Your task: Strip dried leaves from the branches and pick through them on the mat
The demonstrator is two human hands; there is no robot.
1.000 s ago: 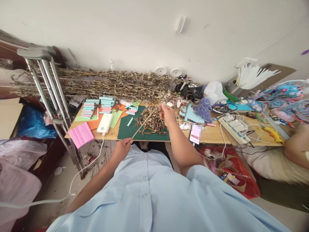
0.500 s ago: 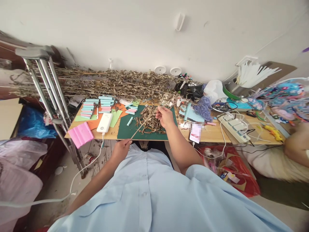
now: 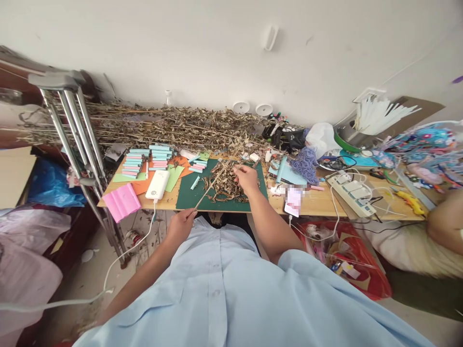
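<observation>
My left hand (image 3: 182,225) is closed on the lower end of a thin dried stem (image 3: 209,190), just off the table's front edge. The stem slants up and away to the right over a pile of dry, curled leaves (image 3: 228,185) on a green mat (image 3: 186,193). At the right side of the pile, my right hand (image 3: 248,179) has its fingers pinched together close to the leaves; what they hold, if anything, is too small to name.
Long dried stalks (image 3: 162,120) lie along the wall. Paper rolls (image 3: 161,156), a white power bank (image 3: 157,184) and pink paper (image 3: 122,201) are on the left. A phone (image 3: 292,201), purple yarn (image 3: 306,164) and a power strip (image 3: 352,193) are on the right. Crutches (image 3: 77,130) stand at left. Another person's arm (image 3: 446,224) is far right.
My right hand has moved slightly down toward the leaf pile, away from the stem. My left hand keeps hold of the stem's lower end, nearly in place.
</observation>
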